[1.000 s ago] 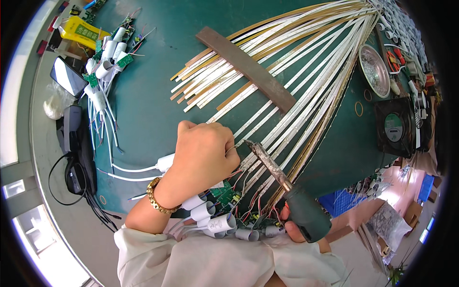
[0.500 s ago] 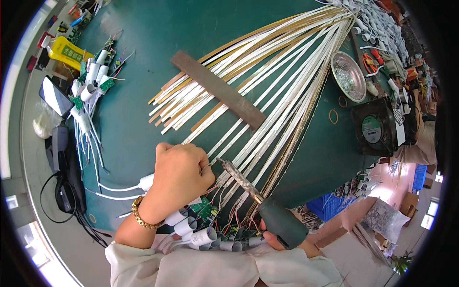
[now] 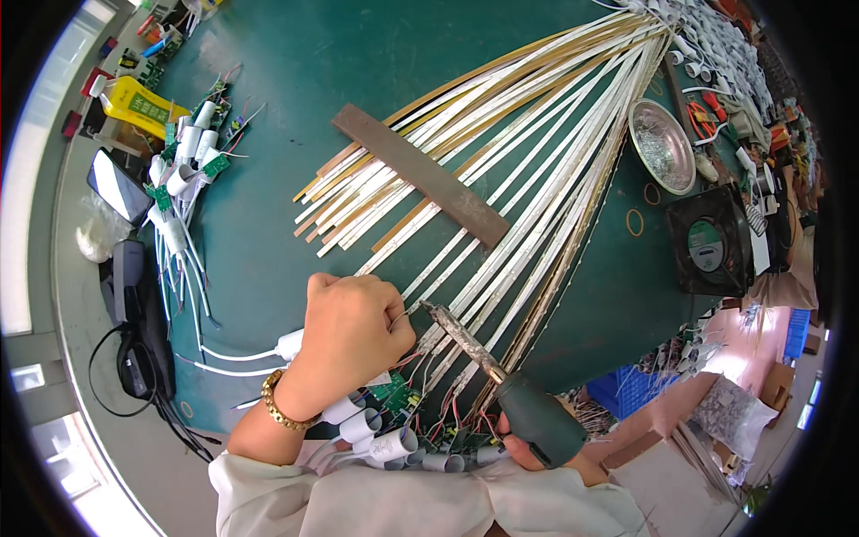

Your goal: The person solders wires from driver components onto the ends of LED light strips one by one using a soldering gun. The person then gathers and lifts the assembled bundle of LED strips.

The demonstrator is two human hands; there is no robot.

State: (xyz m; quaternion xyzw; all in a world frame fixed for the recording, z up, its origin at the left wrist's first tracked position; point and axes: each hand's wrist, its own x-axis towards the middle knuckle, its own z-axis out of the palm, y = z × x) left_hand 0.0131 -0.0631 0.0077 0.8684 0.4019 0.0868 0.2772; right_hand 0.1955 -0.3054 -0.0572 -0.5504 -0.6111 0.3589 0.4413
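Note:
My left hand (image 3: 358, 331) is closed, its fingers pinched on a thin wire (image 3: 412, 309) that pokes out toward the right. In my right hand (image 3: 521, 446), mostly hidden behind the dark grip, is a soldering iron (image 3: 541, 419). The iron's tip meets or nearly meets the wire's end, over the ends of narrow white LED strips (image 3: 488, 277). Below the hands, thin wires lead from strip ends to green circuit boards (image 3: 394, 394) and white cylindrical housings (image 3: 392, 444) near my body.
A brown flat bar (image 3: 420, 174) lies across the strips. Boards with white housings (image 3: 190, 148), a phone (image 3: 118, 186) and a yellow bottle (image 3: 139, 105) are at left. A metal dish (image 3: 662, 148) and a black fan (image 3: 710, 240) stand at right, with a blue crate (image 3: 622, 387) beyond the table.
The whole view has shifted slightly, so things appear a little farther right and lower. Both hands keep nearly the same place over the strips, with the iron's tip still by the wire.

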